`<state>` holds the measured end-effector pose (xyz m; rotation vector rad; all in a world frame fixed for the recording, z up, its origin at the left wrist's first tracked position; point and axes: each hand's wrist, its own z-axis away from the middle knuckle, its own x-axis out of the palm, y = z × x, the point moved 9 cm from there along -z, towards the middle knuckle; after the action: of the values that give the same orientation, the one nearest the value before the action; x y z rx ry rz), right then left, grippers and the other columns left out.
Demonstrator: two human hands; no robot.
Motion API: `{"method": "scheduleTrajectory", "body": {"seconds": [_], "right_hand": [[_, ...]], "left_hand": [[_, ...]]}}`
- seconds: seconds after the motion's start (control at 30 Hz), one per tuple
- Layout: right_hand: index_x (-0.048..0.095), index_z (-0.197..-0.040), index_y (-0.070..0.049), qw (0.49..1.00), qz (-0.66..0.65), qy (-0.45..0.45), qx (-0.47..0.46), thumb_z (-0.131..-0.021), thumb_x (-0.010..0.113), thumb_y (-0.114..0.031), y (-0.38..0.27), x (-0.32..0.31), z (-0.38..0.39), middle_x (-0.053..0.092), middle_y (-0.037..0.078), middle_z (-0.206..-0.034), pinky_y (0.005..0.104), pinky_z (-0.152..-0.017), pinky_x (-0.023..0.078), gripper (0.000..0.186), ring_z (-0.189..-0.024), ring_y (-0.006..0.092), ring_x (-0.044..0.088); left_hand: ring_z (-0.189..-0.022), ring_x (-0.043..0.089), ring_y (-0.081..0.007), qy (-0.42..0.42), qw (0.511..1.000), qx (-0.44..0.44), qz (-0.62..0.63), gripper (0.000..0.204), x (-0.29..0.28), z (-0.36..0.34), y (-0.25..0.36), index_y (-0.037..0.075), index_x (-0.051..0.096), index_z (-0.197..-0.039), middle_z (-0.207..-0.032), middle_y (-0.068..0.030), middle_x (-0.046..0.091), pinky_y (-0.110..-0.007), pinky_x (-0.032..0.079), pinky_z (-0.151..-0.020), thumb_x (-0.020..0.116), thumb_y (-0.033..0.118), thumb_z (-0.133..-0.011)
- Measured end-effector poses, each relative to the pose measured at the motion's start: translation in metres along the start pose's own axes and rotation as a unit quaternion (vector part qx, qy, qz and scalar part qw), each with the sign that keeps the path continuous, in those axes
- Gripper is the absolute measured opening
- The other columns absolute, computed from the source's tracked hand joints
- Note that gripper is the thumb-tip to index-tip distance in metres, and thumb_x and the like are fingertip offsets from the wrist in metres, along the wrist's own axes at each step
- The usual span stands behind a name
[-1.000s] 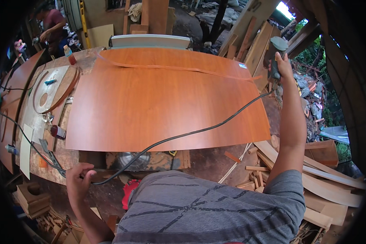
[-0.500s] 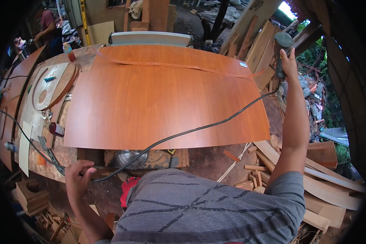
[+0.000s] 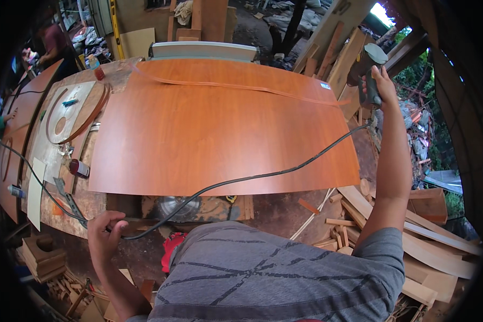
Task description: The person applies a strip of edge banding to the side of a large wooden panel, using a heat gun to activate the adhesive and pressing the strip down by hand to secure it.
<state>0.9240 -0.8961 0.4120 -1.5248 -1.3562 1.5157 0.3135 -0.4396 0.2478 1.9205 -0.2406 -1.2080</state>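
My right hand [image 3: 383,88] is raised past the panel's far right corner, its fingers wrapped round the grip of a corded, pistol-shaped power tool [image 3: 374,53] with a round grey end. What kind of tool it is cannot be made out. From the grip, a black power cord [image 3: 252,178] droops leftward across the wood-grain panel [image 3: 225,129]. By the near left edge, my left hand [image 3: 104,233] has curled fingers closed on that cord. A thin reddish-brown edging strip [image 3: 225,85] lies along the panel's far side.
A circular saw blade [image 3: 176,206] shows beneath the panel's near edge. Jars [image 3: 79,168] and a curved strip [image 3: 94,115] rest on the left bench. Wood offcuts [image 3: 413,236] heap up at the right. Another person [image 3: 51,40] stands at the far left.
The tool in my right hand has turned, so its body now points leftward and its grip shows more from the side. The whole view has shifted slightly; my left hand keeps its place.
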Motion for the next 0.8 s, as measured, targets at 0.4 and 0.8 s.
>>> {"method": "scheduleTrajectory", "body": {"seconds": [0.4,0.8], "right_hand": [[0.046,-0.126,-0.010,0.997,-0.075,-0.021,0.016,-0.098,0.057,-0.036,-0.029,0.059,0.029,0.065,0.011,-0.092,0.0267,-0.054,0.054,0.040,-0.066,0.0142,0.062],[0.055,-0.112,0.005,0.964,-0.222,-0.124,0.073,-0.098,0.056,-0.039,-0.052,0.191,0.058,0.064,0.014,-0.095,0.0267,-0.056,0.055,0.046,-0.071,0.0154,0.062]], "left_hand": [[-0.058,0.059,-0.0117,0.010,0.999,-0.013,0.036,0.015,-0.024,-0.023,-0.036,-0.002,0.068,-0.091,-0.068,-0.0085,0.064,-0.026,0.046,-0.057,0.073,0.003,-0.078],[-0.056,0.053,-0.0078,0.156,0.983,0.036,0.092,0.015,-0.062,-0.026,-0.061,-0.001,0.067,-0.097,-0.061,-0.0045,0.059,-0.024,0.040,-0.053,0.071,0.007,-0.085]]}}
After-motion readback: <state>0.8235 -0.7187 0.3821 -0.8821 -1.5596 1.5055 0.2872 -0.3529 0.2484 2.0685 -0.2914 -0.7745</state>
